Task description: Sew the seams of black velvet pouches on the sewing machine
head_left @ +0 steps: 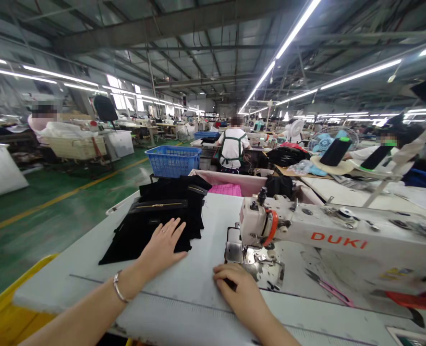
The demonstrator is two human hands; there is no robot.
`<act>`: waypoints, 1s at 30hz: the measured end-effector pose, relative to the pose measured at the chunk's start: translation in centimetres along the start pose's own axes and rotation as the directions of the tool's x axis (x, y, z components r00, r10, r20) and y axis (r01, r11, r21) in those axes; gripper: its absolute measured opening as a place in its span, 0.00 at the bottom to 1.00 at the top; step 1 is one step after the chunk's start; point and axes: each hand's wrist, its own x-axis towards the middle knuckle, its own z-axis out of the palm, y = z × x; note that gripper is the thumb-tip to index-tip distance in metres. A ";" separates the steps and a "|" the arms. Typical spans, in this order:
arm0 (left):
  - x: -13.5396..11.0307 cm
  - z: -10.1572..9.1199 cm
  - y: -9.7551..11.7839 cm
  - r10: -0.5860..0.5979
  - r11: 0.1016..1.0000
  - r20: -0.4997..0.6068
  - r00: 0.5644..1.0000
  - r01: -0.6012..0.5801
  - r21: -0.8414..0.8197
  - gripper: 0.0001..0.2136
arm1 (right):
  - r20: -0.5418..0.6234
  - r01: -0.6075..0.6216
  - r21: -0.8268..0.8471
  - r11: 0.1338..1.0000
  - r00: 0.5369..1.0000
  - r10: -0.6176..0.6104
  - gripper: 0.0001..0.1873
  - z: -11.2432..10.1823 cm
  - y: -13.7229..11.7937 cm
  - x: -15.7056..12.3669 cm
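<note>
My left hand (165,242) lies with spread fingers on the lower right part of a stack of black fabric pieces (129,240). The top piece carries a zipper (158,205) with a gold-coloured pull. My right hand (236,288) rests on the white table (184,298), fingers curled in and thumb tucked near them. A dark spot shows between thumb and fingers; whether it is a small thing or shadow I cannot make out. Just beyond that hand is the metal plate of a white sewing machine (288,226), marked DUKI. Pink-handled thread snips (330,287) lie on the machine bed.
Behind the table stands a pink-lined bin (250,180) with pink cloth (225,190). A blue basket (173,161) is farther back. Black thread cones (335,153) stand at right. A yellow container (18,307) sits lower left. A co-worker (233,144) sits ahead, facing away.
</note>
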 end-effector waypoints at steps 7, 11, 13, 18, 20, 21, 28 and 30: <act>-2.0 -0.8 -1.6 0.000 1.000 0.028 1.000 0.001 -0.030 0.31 | -0.023 -0.005 0.029 1.000 1.000 0.006 0.11 -0.2 0.5 0.2; -1.6 -6.0 -4.6 -0.063 0.997 0.000 0.998 0.063 -0.041 0.22 | -0.017 -0.001 0.036 0.999 1.000 0.001 0.09 -0.2 0.7 0.2; -1.8 -9.1 -3.4 -0.079 0.996 -0.045 0.996 0.077 -0.043 0.24 | -0.010 -0.003 0.042 0.999 1.000 0.003 0.08 -0.3 0.6 0.4; -5.4 -12.1 6.2 0.171 0.973 0.076 0.982 -0.156 -0.173 0.19 | -0.005 -0.056 0.048 0.997 0.998 0.056 0.28 -0.6 0.0 0.0; -7.3 -10.5 9.6 0.267 0.944 0.143 0.953 -0.228 -0.240 0.21 | -0.012 -0.098 0.021 0.995 0.995 0.098 0.28 -0.8 -0.5 -0.9; -8.0 -9.3 10.7 0.256 0.945 0.137 0.957 -0.218 -0.244 0.22 | -0.014 -0.122 0.002 0.993 0.992 0.122 0.26 -0.9 -0.8 -1.5; -5.7 -2.8 12.0 0.138 0.948 0.076 0.988 -0.110 -0.299 0.22 | 0.005 -0.263 -0.017 0.965 0.965 0.263 0.20 -2.6 -2.4 -4.8; -3.5 -2.4 12.2 0.111 0.945 0.085 0.990 -0.079 -0.317 0.22 | 0.015 -0.298 -0.014 0.954 0.954 0.299 0.19 -2.9 -2.1 -4.7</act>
